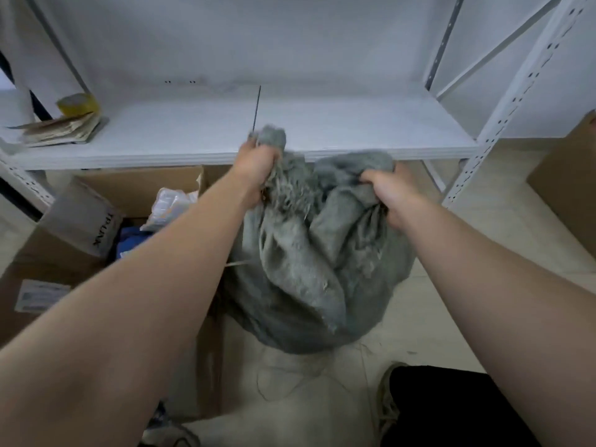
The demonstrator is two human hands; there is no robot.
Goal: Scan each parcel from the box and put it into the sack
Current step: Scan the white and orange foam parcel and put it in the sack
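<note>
Sack (309, 269) mouth bunched in both fists' closed fingers (258, 169); box (106, 221) holds parcels (171, 204).

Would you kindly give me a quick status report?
Left hand and right hand both grip grey sack mouth. Parcels remain in cardboard box. Nothing obstructing.

Pretty even, soft indoor light here, slightly cool, and no hard glare is seen anywhere. Only weak shadows are cast, mostly under the white shelf (322, 130) and inside the cardboard box (106, 269). Everything is a bit soft and smeared, compression-style, and the sack (309, 269) weave is mushed. Heavy wide-angle bending is shown at the edges, where the shelf uprights (503, 101) are curved.
</note>
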